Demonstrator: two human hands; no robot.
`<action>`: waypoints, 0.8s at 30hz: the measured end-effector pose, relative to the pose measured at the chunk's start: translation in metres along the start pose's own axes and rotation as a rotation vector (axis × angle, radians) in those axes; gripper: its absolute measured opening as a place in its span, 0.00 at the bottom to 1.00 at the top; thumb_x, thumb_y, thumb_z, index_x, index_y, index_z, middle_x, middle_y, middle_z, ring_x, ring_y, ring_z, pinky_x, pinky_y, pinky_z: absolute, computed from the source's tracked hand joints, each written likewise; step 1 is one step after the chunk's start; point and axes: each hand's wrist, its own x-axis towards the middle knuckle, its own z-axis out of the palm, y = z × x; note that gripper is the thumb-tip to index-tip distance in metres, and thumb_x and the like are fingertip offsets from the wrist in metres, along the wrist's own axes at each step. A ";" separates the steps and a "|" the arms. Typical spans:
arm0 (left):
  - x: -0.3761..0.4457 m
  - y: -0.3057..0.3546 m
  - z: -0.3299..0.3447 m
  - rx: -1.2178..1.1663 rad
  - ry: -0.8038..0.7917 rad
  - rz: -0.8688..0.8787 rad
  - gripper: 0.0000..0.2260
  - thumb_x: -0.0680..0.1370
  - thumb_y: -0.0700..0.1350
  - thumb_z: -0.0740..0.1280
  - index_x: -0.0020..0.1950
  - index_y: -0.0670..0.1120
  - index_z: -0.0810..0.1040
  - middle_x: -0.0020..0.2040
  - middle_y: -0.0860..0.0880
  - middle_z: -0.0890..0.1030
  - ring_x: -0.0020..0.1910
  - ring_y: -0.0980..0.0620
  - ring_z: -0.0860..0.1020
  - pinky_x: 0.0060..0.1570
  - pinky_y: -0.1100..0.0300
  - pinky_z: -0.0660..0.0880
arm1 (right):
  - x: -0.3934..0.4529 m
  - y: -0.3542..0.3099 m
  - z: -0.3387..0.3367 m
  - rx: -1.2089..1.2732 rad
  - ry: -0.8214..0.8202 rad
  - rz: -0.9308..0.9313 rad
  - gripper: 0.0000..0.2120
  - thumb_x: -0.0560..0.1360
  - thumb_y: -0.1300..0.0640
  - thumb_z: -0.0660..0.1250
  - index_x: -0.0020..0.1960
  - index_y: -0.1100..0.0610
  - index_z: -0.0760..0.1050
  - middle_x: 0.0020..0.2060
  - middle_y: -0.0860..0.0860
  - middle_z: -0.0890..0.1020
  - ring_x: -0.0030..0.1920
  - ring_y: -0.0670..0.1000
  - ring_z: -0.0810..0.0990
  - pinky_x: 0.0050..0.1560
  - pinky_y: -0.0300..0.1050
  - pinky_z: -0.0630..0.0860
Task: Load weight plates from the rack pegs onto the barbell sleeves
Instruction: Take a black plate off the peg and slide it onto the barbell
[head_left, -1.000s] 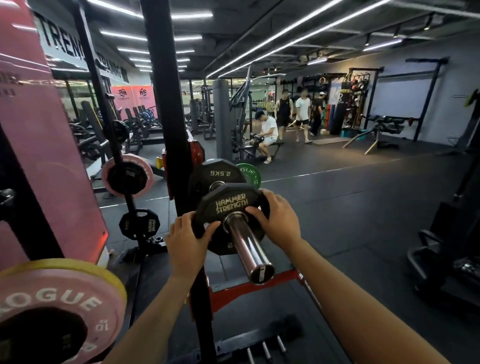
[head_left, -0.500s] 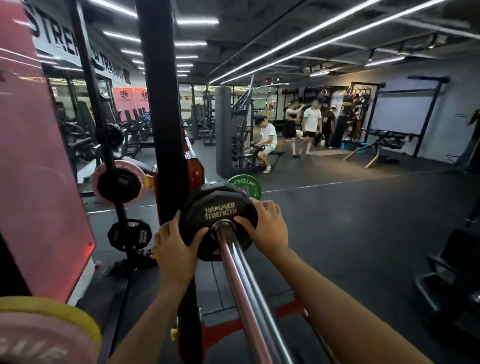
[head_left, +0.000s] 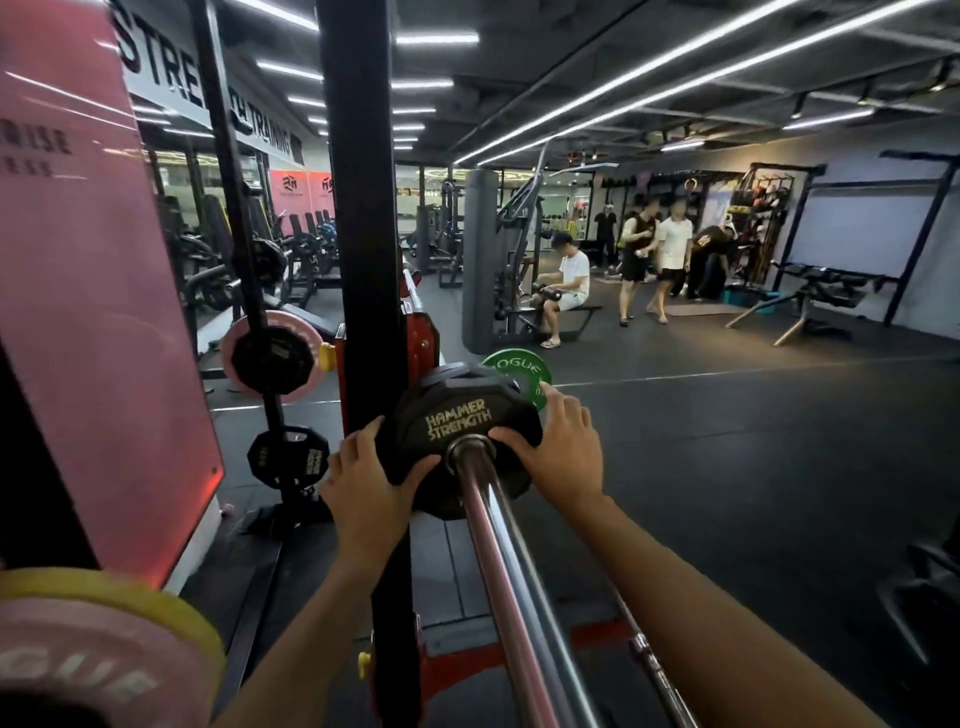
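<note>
Fingers of both hands, left hand (head_left: 371, 486) and right hand (head_left: 558, 449), grip one black plate (head_left: 457, 415) on the single barbell sleeve (head_left: 498, 545).

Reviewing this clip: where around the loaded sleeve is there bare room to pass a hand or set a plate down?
Free: the chrome sleeve on the near side of the Hammer Strength plate, and the dark floor to its right. Crowded: left of the plate, where the left hand sits against the rack upright; the right hand covers the plate's right edge.
</note>
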 end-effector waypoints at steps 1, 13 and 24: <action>-0.002 0.004 -0.003 0.025 -0.016 -0.016 0.38 0.69 0.70 0.66 0.70 0.48 0.68 0.66 0.44 0.74 0.64 0.40 0.70 0.61 0.38 0.67 | -0.002 -0.004 -0.002 -0.012 -0.010 0.018 0.44 0.67 0.27 0.64 0.71 0.56 0.63 0.62 0.56 0.74 0.62 0.59 0.72 0.57 0.58 0.74; -0.099 0.052 -0.060 -0.001 -0.051 -0.125 0.37 0.70 0.67 0.70 0.71 0.46 0.68 0.66 0.46 0.74 0.65 0.45 0.71 0.61 0.42 0.70 | -0.085 0.005 -0.071 0.064 -0.155 -0.030 0.28 0.73 0.40 0.67 0.67 0.55 0.70 0.58 0.58 0.76 0.59 0.59 0.74 0.56 0.54 0.74; -0.239 0.083 -0.152 0.025 -0.079 -0.036 0.27 0.74 0.59 0.70 0.69 0.47 0.72 0.62 0.48 0.75 0.63 0.47 0.73 0.60 0.43 0.71 | -0.212 0.016 -0.149 0.166 -0.222 -0.179 0.21 0.76 0.47 0.67 0.66 0.55 0.74 0.56 0.58 0.79 0.55 0.61 0.77 0.51 0.54 0.76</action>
